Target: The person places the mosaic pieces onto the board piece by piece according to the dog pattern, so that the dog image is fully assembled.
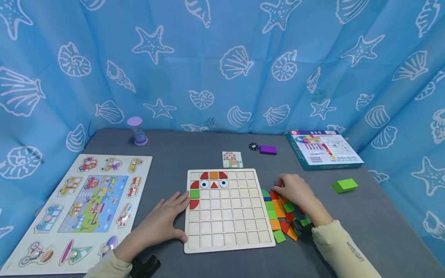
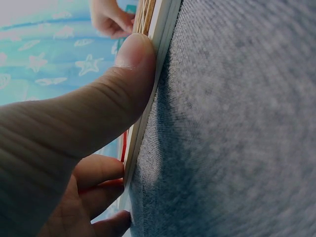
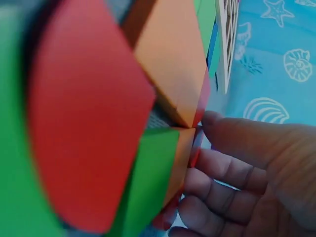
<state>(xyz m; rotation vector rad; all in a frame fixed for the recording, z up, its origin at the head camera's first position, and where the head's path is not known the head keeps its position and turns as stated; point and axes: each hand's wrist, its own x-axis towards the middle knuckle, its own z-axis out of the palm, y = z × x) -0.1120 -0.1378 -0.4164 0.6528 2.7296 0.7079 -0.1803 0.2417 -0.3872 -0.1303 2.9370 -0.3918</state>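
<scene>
A square wooden grid board (image 1: 229,216) lies in the middle, with a few coloured tiles and two eye tiles (image 1: 204,184) set in its upper left cells. My left hand (image 1: 167,220) rests at the board's left edge, thumb near the lower corner and fingers spread higher up beside a red tile (image 1: 194,204). In the left wrist view the thumb (image 2: 133,64) presses along the board's side. My right hand (image 1: 295,189) is at the far end of a pile of coloured tiles (image 1: 279,208), right of the board. Its thumb and fingertips pinch a red tile (image 3: 196,153), mostly hidden.
A small pattern card (image 1: 232,159) lies behind the board. Farther back are a black disc (image 1: 253,146), a purple block (image 1: 268,150) and a flat box (image 1: 326,150). A green block (image 1: 345,185) sits at right. At left lie a knobbed puzzle (image 1: 139,185) and a sand timer (image 1: 137,131).
</scene>
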